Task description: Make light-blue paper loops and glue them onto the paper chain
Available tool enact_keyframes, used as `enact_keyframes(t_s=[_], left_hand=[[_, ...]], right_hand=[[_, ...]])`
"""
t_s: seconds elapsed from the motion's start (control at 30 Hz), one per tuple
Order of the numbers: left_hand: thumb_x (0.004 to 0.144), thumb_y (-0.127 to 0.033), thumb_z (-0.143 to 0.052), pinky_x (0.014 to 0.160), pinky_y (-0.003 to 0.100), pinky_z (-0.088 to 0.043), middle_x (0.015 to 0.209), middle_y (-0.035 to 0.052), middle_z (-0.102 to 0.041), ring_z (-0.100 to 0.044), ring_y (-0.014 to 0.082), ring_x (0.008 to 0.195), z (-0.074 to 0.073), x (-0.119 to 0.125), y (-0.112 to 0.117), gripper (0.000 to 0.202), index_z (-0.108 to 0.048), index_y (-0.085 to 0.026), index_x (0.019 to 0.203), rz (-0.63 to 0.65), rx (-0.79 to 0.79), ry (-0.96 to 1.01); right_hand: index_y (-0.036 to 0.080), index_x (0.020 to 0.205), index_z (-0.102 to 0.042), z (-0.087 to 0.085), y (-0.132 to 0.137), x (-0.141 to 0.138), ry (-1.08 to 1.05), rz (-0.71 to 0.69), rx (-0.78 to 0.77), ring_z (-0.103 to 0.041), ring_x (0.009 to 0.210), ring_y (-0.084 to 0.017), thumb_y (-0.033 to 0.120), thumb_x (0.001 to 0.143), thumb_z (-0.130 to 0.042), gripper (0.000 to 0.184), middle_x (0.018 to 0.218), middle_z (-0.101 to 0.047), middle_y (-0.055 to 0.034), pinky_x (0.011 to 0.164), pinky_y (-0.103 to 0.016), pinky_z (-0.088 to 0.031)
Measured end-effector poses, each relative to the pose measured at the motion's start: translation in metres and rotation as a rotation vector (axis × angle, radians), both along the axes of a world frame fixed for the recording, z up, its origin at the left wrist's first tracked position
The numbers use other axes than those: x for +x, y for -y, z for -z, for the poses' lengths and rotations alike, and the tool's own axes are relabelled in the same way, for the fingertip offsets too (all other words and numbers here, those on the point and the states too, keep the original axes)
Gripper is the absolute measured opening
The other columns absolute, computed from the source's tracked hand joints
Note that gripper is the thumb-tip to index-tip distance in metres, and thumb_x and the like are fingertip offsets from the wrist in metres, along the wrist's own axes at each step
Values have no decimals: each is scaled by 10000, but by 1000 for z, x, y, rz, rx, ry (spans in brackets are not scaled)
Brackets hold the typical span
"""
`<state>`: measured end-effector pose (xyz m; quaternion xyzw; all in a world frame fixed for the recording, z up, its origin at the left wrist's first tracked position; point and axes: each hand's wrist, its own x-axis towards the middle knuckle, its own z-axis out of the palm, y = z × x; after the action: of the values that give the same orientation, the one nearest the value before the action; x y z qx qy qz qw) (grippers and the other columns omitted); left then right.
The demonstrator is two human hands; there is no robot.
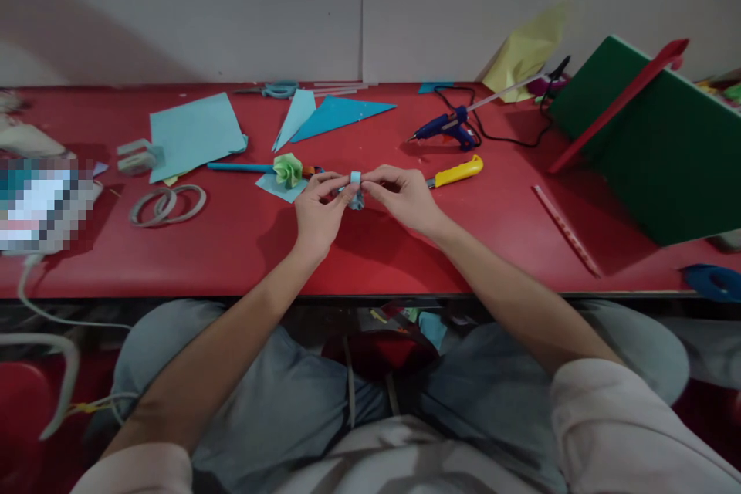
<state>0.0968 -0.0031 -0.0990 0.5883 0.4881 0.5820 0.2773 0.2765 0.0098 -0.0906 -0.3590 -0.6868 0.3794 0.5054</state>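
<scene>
Between my fingertips, above the red table (376, 266), is a small light-blue rolled strip of paper (356, 179), with a crinkled lower part partly hidden by my fingers. My left hand (318, 212) pinches it from the left, and my right hand (405, 197) pinches it from the right. Just left of my left hand lies a green crinkled paper flower (288, 170) on a blue paper stick (240, 167), with a light-blue paper scrap (278, 187) beneath. A yellow utility knife (459, 170) lies right of my right hand.
Behind my hands are a blue glue gun (445, 126) with a black cord, folded blue paper (344, 116) and scissors (280, 89). Light-blue sheets (197, 137) and tape rings (167, 205) lie left. A green board (648, 147) and a pink ruler-like strip (566, 230) are right.
</scene>
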Motion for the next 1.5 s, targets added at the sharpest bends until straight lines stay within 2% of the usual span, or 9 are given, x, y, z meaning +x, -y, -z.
enact_keyframes(t_s=[0.2, 0.37, 0.57, 0.83, 0.93, 1.07, 1.27, 1.37, 1.5], left_hand=[[830, -409, -888, 727, 329, -555, 988, 43, -714, -662, 184, 867, -2, 2, 1, 139, -851, -278, 856, 4, 22, 14], [832, -372, -870, 779, 337, -560, 1099, 67, -675, -661, 214, 1019, -2, 0, 2, 108, -843, -269, 814, 68, -2, -64], [809, -415, -876, 826, 341, -556, 1249, 71, -649, -629, 225, 1121, -8, -4, 4, 158, -836, -263, 792, 129, -100, -42], [710, -540, -914, 815, 311, -562, 1188, 80, -695, -658, 216, 1090, -5, 0, 3, 322, -822, -248, 810, 233, -239, 294], [707, -557, -916, 801, 296, -558, 1112, 68, -744, -679, 178, 980, -1, 3, 3, 377, -810, -245, 891, 290, -332, 392], [732, -568, -897, 802, 295, -556, 1041, 50, -772, -688, 172, 936, -2, 5, 5, 392, -805, -255, 950, 330, -342, 398], [715, -619, -898, 864, 318, -559, 1198, 84, -740, -671, 238, 1154, -8, 3, 4, 410, -808, -244, 855, 280, -229, 251], [700, -647, -907, 805, 303, -554, 1182, 80, -736, -677, 219, 1083, -7, 0, 2, 440, -815, -253, 874, 286, -223, 248], [733, -743, -843, 662, 288, -518, 936, 54, -724, -652, 165, 814, -4, -4, -3, 529, -795, -260, 942, 270, -291, 342]], right_hand=[[208, 971, -763, -5, 2, 3, 48, 165, 119, -684, 768, -152, 347, 984, -625, 196, 866, -772, -25, 729, -308, -536], [206, 995, -730, -6, 0, 9, 70, 256, 179, -655, 734, -139, 293, 995, -569, 183, 846, -749, -18, 675, -284, -498], [214, 1135, -715, -5, 1, 11, 125, 155, 421, -639, 816, -154, 184, 989, -517, 248, 989, -728, -55, 718, -301, -510], [249, 1240, -666, -8, 6, 11, 217, 13, 463, -672, 975, -222, 415, 1014, -630, 282, 1155, -755, -104, 841, -390, -567], [258, 1262, -655, -5, 3, 10, 258, 14, 453, -678, 989, -227, 397, 986, -669, 309, 1153, -756, -97, 853, -394, -574], [250, 1253, -648, 0, 1, 9, 258, 27, 448, -691, 980, -206, 292, 965, -645, 292, 1126, -756, -79, 835, -360, -569], [250, 1228, -652, 2, 2, 8, 222, 77, 538, -692, 930, -185, 218, 961, -639, 269, 1059, -751, -51, 832, -339, -568], [252, 1222, -660, 0, 3, 7, 214, 90, 577, -686, 913, -187, 216, 974, -628, 252, 1032, -750, -49, 837, -345, -570], [257, 1207, -665, -2, 4, 7, 217, 133, 519, -675, 875, -188, 305, 981, -646, 232, 1012, -748, -49, 817, -347, -570]])
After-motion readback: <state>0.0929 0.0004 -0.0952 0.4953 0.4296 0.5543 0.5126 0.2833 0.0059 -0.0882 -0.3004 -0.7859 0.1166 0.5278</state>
